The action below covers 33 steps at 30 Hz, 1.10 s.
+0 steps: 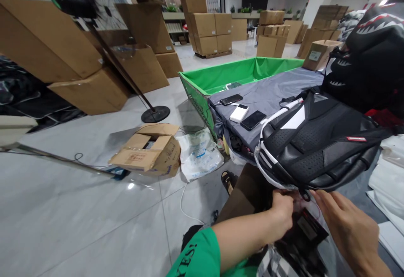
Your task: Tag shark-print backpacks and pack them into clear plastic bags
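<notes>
Head view: floor at left, worktop (271, 85) at right under a grey cloth.
Carton (164, 157): on the floor, flaps up, white bag (200, 155) just beside it.
Green bin (202, 89): beyond the worktop's near left corner.
Power bank (239, 113): on the cloth, between two dark phones.
Left hand (282, 214): fingers curled in at the backpack's near edge; what they grip, if anything, I cannot tell.
Backpack (318, 150): on the worktop's near edge, straps up, white edging along its left side; probably light for its bulk, soft, padded panel stiffer, glossy trim perhaps slippery, hardly fragile. Best held by both lower corners or a strap.
Dark packet (311, 228): below the backpack, between the hands.
Right hand (350, 222): fingers close together, tips at the same edge; cannot tell whether they pinch.
Shark bags (375, 49): piled behind the backpack.
</notes>
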{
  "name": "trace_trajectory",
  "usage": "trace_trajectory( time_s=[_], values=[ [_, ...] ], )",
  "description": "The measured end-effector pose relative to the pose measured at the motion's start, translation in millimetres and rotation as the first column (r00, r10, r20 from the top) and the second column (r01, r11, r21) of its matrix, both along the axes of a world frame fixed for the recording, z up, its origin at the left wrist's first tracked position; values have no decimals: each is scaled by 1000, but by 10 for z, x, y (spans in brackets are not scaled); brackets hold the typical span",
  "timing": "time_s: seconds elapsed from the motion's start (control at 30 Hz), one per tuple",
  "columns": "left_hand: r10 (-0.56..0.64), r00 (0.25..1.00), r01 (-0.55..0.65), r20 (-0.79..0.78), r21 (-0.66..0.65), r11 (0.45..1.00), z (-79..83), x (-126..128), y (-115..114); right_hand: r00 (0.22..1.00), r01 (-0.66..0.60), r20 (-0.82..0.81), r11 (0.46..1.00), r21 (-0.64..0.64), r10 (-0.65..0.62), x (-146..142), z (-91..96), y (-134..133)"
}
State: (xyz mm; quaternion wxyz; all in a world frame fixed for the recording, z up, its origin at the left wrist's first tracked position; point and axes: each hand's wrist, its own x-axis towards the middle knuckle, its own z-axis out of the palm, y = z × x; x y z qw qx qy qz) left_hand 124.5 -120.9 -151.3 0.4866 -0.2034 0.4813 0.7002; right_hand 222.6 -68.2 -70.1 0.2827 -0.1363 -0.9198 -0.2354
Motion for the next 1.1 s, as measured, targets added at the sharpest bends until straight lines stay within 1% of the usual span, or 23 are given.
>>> trace_trajectory(
  time_s=[0.07, 0.13, 0.27, 0.33, 0.4, 0.47, 0.53, 0.6, 0.7, 0.77, 0.87, 0.93, 1.0, 1.03, 1.1],
  values=[
    [-32, 999, 30, 39, 41, 999, 57, -31, 19, 1000, 23, -4, 999, 27, -23, -70, 22, -50],
    [-17, 998, 10, 66, 104, 995, 100, -49, -26, 999, 42, -8, 999, 8, -42, -148, -19, -110],
    [50, 995, -74, 91, 279, 957, 90, -48, -169, 999, 44, 14, 996, -76, -43, -245, -256, -211],
    [33, 996, -56, 83, 291, 955, 54, -49, -200, 999, 33, -9, 993, -113, -34, -237, -372, -236],
    [13, 999, -26, 49, 279, 960, 26, -59, -204, 999, 9, -33, 990, -140, -14, -203, -439, -254],
    [18, 1000, -12, -16, 293, 956, 17, -76, -203, 999, -22, -28, 988, -150, 18, -167, -460, -281],
    [43, 998, -25, -54, 306, 952, 25, -93, -218, 999, -34, -37, 989, -146, 28, -144, -463, -318],
    [51, 997, -33, -50, 314, 949, 37, -104, -248, 997, -13, -72, 991, -137, 3, -138, -471, -354],
    [11, 996, 21, -85, 358, 933, 31, -101, -281, 994, 20, -104, 993, -113, -32, -148, -497, -374],
    [-7, 991, 52, -133, 338, 940, 3, -86, -271, 994, 16, -109, 996, -85, -25, -153, -508, -364],
    [30, 987, 4, -158, 215, 977, -49, -48, -216, 994, 5, -109, 997, -74, -13, -137, -504, -341],
    [57, 985, -33, -164, 147, 989, -71, -17, -176, 993, -35, -118, 992, -121, 20, -114, -499, -333],
    [69, 984, -55, -162, 89, 994, -79, 16, -144, 985, -80, -164, 979, -188, 49, -101, -507, -331],
    [76, 984, -66, -161, 64, 996, -80, 32, -133, 979, -73, -202, 975, -210, 30, -105, -519, -330],
    [98, 980, -92, -172, 41, 995, -80, 56, -120, 959, 18, -271, 976, -215, -78, -142, -560, -319]
  ],
)
